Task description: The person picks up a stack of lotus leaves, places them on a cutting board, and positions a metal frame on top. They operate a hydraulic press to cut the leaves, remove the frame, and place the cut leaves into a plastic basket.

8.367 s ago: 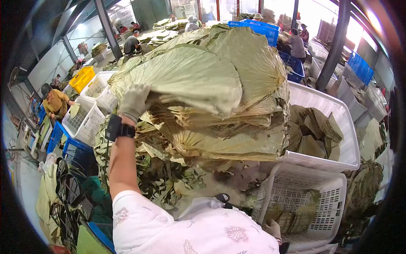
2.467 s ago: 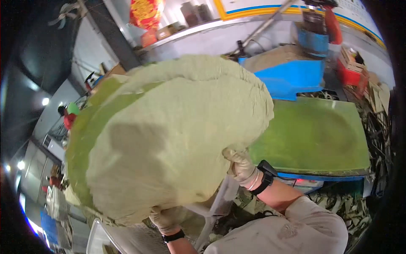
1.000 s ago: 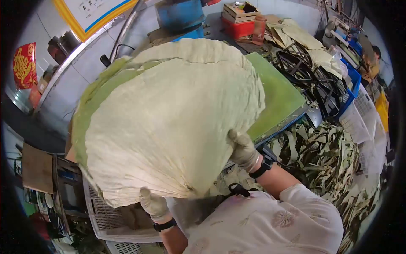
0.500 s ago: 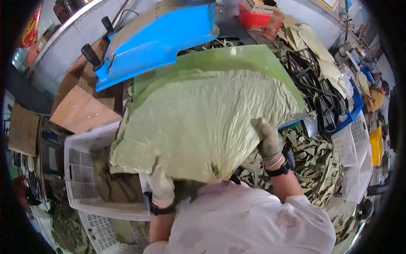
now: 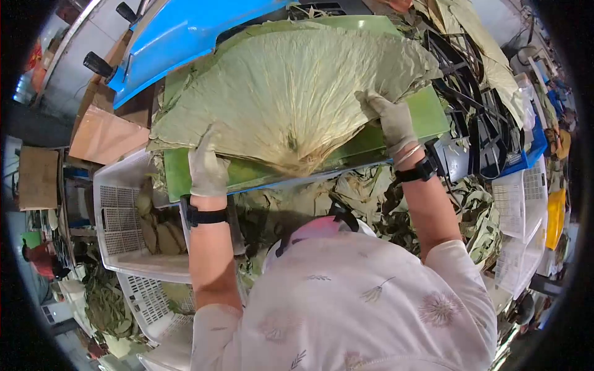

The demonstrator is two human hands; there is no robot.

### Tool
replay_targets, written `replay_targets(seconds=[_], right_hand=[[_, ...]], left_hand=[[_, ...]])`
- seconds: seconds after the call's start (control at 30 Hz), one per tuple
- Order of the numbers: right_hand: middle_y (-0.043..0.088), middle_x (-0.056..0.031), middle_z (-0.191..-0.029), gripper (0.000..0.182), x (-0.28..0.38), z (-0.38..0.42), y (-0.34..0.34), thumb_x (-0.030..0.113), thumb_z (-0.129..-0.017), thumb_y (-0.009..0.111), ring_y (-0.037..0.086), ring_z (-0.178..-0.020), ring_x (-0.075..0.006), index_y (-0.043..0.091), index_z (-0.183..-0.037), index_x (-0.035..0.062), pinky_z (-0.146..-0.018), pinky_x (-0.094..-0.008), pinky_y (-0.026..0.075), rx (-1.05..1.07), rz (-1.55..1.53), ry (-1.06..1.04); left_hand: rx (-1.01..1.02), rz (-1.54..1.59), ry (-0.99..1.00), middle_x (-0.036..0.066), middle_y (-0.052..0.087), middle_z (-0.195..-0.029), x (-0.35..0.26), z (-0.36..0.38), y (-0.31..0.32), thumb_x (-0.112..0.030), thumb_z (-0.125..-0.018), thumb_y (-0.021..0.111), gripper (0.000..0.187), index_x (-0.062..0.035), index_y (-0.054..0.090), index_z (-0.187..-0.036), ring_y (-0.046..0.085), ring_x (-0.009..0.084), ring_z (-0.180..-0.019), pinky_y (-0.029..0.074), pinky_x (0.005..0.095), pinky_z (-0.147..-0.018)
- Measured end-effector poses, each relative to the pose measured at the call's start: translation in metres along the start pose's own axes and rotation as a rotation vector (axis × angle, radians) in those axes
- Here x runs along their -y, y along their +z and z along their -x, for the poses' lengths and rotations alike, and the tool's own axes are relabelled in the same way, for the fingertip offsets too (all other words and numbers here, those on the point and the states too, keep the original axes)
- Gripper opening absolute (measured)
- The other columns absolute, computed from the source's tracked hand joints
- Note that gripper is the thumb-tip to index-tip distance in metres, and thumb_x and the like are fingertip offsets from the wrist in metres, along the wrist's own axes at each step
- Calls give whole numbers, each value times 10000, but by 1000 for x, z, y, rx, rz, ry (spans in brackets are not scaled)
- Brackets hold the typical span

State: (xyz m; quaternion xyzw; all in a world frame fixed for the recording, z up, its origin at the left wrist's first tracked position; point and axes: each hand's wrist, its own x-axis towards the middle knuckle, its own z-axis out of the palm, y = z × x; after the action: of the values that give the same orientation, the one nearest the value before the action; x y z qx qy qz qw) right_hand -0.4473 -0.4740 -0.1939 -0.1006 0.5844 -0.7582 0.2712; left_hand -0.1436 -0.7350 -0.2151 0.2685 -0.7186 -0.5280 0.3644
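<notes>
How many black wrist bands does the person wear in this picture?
2. One black wrist band sits below the gloved left hand; the other black wrist band sits below the gloved right hand. Both hands press on the large pale green dried leaf.

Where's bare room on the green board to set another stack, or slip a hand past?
Bare green board shows only right of the right hand and in a strip along the near edge, below the leaf stack, near the left hand. The stack fills the rest. The white crate already holds leaves.
</notes>
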Motion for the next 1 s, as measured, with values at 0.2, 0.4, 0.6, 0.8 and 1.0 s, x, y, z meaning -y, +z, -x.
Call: replay_targets(seconds=[0.2,0.4,0.6,0.8,1.0], right_hand=[[687,-207,-1129,257,5,5,11,26,-981,631,721,-958,-259,609,-1156,-160,-834,-314,629,-74,-58,32],[730,-122,-943,216,8,10,16,53,-931,699,710,-813,-189,671,-1075,-105,-686,-291,590,-102,-29,8],[743,-101,-919,293,4,-3,0,190,-927,735,697,-772,-175,724,-1023,-87,-703,-304,564,-122,250,-103],[691,-53,-998,351,47,10,-39,314,-979,667,687,-846,-168,677,-1149,8,-710,-329,610,-12,36,197],[719,-74,-926,295,68,-33,-182,204,-917,715,664,-815,-172,686,-1110,-17,-698,-293,535,-441,431,-291]], left_hand=[[-328,-457,160,230,575,-1335,-58,32,21,-50,-907,622,402,45,594,-1297,549,371,-1257,438,452,-1055],[-28,-668,692,160,568,-1292,-112,54,87,-316,-901,711,481,-25,594,-1265,495,347,-1232,372,534,-1075],[130,-811,812,124,646,-1169,-96,52,132,-347,-855,720,431,-27,627,-1129,586,329,-1096,428,532,-998],[119,-817,851,134,672,-1136,-92,51,140,-286,-875,691,351,-21,633,-1098,601,336,-1086,418,548,-1016],[81,-905,846,120,670,-1101,-83,51,147,-388,-946,637,369,-30,645,-1034,615,337,-1072,424,575,-1000]])
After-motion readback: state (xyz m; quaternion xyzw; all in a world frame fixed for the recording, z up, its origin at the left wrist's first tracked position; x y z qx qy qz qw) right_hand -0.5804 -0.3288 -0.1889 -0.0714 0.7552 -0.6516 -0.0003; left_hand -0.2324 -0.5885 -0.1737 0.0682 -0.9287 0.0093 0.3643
